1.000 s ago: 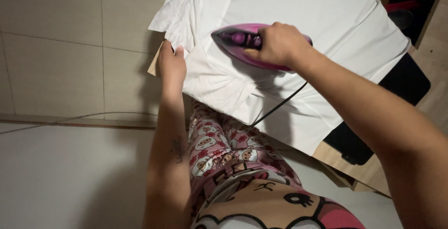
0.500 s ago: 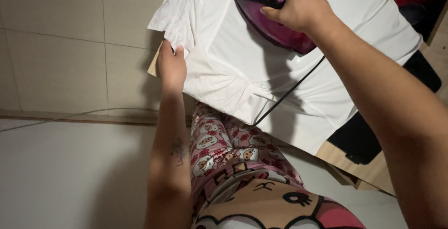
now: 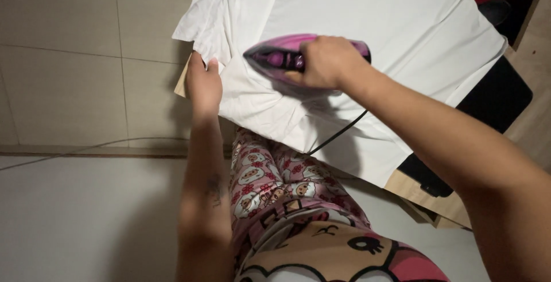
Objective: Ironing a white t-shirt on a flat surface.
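Note:
A white garment (image 3: pixel 367 23) lies spread over a wooden table (image 3: pixel 425 196). My right hand (image 3: pixel 324 61) grips the handle of a purple and pink clothes iron (image 3: pixel 275 58), whose tip points left and rests on the cloth near its left part. My left hand (image 3: pixel 204 84) pinches the garment's left edge at the table corner, holding the cloth down. The iron's black cord (image 3: pixel 338 134) runs off the near edge of the table.
A black pad (image 3: pixel 493 104) shows under the garment at the right. Pale floor tiles (image 3: pixel 86 58) lie to the left, with a thin cable (image 3: pixel 86 147) across them. My patterned pink trousers (image 3: pixel 275 184) are below the table edge.
The iron was pushed away to the far side of the garment half a second ago, and has come back toward me and leftward. My left hand has kept its grip on the edge.

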